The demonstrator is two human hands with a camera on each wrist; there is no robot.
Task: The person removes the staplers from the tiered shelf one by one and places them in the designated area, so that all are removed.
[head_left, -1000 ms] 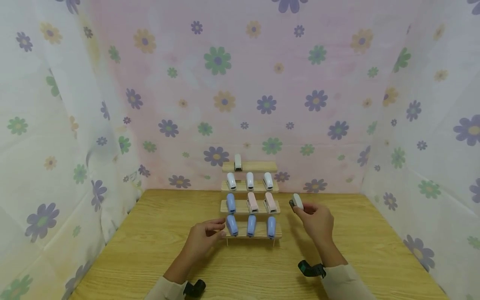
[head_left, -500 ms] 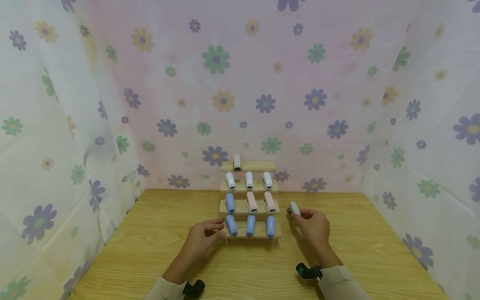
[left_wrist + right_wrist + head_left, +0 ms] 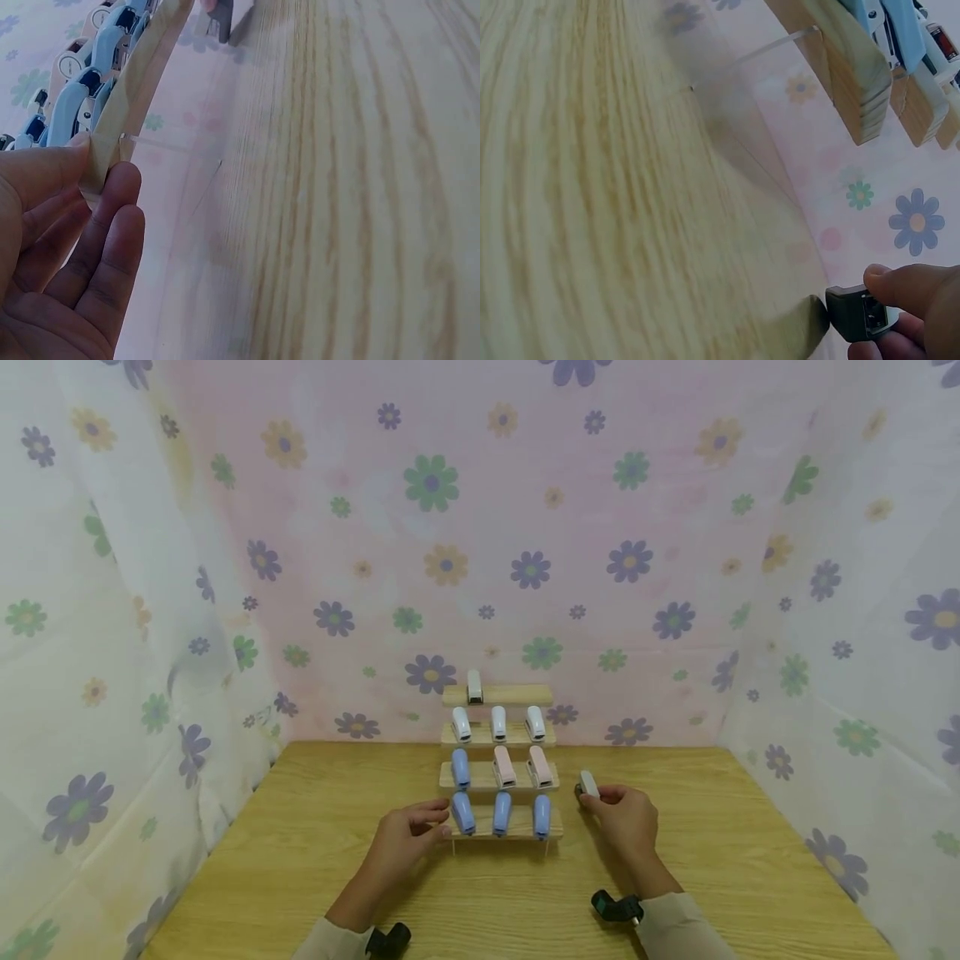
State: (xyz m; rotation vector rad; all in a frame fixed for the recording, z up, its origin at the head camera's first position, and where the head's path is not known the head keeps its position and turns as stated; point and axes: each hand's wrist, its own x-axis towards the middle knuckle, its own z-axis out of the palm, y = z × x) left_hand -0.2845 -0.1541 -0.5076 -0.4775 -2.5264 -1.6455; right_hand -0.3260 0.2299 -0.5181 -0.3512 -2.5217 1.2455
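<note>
A stepped wooden rack (image 3: 517, 696) with four tiers stands at the middle of the table and carries blue, pink and white staplers. My left hand (image 3: 442, 822) pinches the left end of the bottom shelf (image 3: 112, 154), next to a blue stapler (image 3: 462, 812). My right hand (image 3: 596, 797) holds a small white stapler (image 3: 588, 784) with a dark underside (image 3: 853, 315). It sits low over the table just right of the rack. Whether it touches the wood I cannot tell. The rack's shelf ends (image 3: 855, 82) show above it in the right wrist view.
The wooden table (image 3: 300, 860) is enclosed by flowered cloth walls (image 3: 450, 527) at the back and on both sides. The top tier holds one whitish stapler (image 3: 475, 687) at its left end. Bare wood (image 3: 750, 852) lies on both sides of the rack.
My right hand has lowered the white stapler from about third-tier height down toward the table beside the rack. The left hand has stayed on the bottom shelf.
</note>
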